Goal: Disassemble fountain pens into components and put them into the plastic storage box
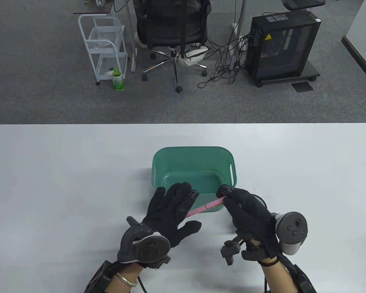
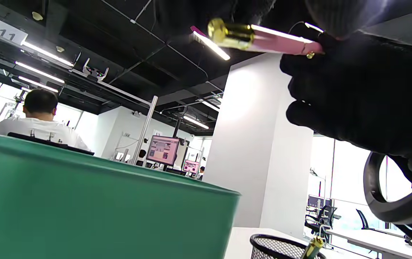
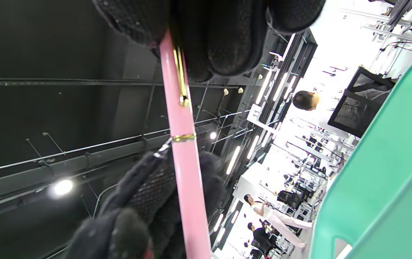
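Pink fountain pen (image 1: 206,208) held level just above the near rim of the green plastic storage box (image 1: 231,158) on the white table (image 1: 48,171), left hand (image 1: 170,210) gripping one end, right hand (image 1: 247,210) fingers pinching the clip end

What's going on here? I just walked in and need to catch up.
A person in sensor gloves holds a pink pen between both hands, just above the near rim of a green box. The left hand grips one end, the right hand the other. The pen looks whole, not yet pulled apart.
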The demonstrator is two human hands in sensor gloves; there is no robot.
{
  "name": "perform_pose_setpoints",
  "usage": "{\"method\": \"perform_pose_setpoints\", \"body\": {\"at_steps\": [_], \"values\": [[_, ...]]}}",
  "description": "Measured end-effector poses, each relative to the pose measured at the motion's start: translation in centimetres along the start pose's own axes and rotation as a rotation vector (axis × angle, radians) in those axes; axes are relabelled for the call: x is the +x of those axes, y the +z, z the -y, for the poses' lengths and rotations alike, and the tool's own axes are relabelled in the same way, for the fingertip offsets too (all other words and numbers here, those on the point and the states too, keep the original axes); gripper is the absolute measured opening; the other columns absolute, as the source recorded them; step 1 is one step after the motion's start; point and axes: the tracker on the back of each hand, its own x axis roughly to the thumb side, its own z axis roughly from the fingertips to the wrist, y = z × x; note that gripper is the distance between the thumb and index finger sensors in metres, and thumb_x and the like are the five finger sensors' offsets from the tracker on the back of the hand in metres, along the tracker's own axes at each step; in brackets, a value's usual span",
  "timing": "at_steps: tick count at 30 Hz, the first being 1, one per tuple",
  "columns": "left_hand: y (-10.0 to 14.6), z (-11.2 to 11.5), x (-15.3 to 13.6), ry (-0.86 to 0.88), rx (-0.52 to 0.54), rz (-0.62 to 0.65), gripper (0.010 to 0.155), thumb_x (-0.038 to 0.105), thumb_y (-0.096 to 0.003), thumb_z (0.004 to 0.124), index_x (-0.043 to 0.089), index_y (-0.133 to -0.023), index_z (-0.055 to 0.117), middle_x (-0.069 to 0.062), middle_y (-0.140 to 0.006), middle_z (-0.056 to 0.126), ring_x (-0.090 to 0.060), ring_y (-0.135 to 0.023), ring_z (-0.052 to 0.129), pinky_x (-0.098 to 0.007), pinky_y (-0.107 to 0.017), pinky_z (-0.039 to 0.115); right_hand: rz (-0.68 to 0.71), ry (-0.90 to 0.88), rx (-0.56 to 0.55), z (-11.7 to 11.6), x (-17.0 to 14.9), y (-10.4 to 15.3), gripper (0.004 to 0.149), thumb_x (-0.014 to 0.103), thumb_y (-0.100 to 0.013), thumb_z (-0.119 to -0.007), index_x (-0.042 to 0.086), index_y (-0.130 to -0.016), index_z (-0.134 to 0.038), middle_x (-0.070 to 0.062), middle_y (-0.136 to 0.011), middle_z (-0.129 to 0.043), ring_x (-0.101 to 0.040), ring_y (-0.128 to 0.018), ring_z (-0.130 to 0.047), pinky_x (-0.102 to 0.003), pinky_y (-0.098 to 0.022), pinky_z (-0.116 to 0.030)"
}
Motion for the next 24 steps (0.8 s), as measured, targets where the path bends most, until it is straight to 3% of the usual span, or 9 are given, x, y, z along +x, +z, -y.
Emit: {"method": "perform_pose_setpoints", "body": {"at_steps": [2, 10, 12, 18, 24], "values": [[0.0, 0.3, 0.0, 0.012, -0.011, 0.017, 0.076, 0.061, -0.0626, 0.063, 0.013, -0.122, 0.058, -0.017, -0.116, 0.081, -0.035, -0.095, 0.091, -0.057, -0.079, 0.063, 0.005, -0.008, 0.001, -0.1, 0.1, 0.1, 0.038, 0.039, -0.056, -0.076, 0.029, -0.092, -0.083, 0.001, -0.088, -0.09, -0.017, -0.073, -0.089, -0.045, -0.069, -0.065], [0.3, 0.6, -0.3, 0.006, 0.038, 0.031, 0.068, 0.056, -0.0641, 0.065, 0.013, -0.117, 0.066, -0.011, -0.105, 0.093, -0.027, -0.079, 0.1, -0.051, -0.072, 0.071, 0.034, -0.034, 0.012, -0.9, -0.1, 0.4, 0.038, 0.039, -0.056, -0.075, 0.03, -0.092, -0.082, 0.002, -0.089, -0.089, -0.016, -0.074, -0.089, -0.045, -0.07, -0.065], [0.4, 0.5, -0.4, 0.014, 0.078, 0.025, 0.064, 0.052, -0.0652, 0.066, 0.013, -0.116, 0.067, -0.011, -0.099, 0.096, -0.022, -0.068, 0.105, -0.047, -0.067, 0.076, 0.043, -0.04, 0.01, -1.1, -0.2, 0.5, 0.038, 0.039, -0.056, -0.075, 0.03, -0.092, -0.082, 0.002, -0.089, -0.089, -0.016, -0.074, -0.089, -0.045, -0.07, -0.065], [0.4, 0.5, -0.5, 0.024, 0.088, 0.037, 0.052, 0.045, -0.0664, 0.067, 0.014, -0.106, 0.078, -0.003, -0.075, 0.101, -0.015, -0.05, 0.104, -0.043, -0.06, 0.08, 0.051, -0.043, 0.018, -1.4, -0.5, 0.6, 0.038, 0.039, -0.056, -0.074, 0.03, -0.093, -0.081, 0.002, -0.09, -0.088, -0.016, -0.075, -0.089, -0.044, -0.07, -0.065], [0.4, -0.3, -0.7, 0.001, 0.079, 0.052, 0.049, 0.043, -0.0666, 0.066, 0.013, -0.102, 0.082, -0.001, -0.07, 0.097, -0.014, -0.049, 0.1, -0.044, -0.061, 0.078, 0.069, -0.02, 0.06, -1.7, -1.0, 0.6, 0.04, 0.04, -0.057, -0.072, 0.028, -0.095, -0.078, 0.0, -0.093, -0.085, -0.019, -0.078, -0.086, -0.047, -0.072, -0.061]]}}
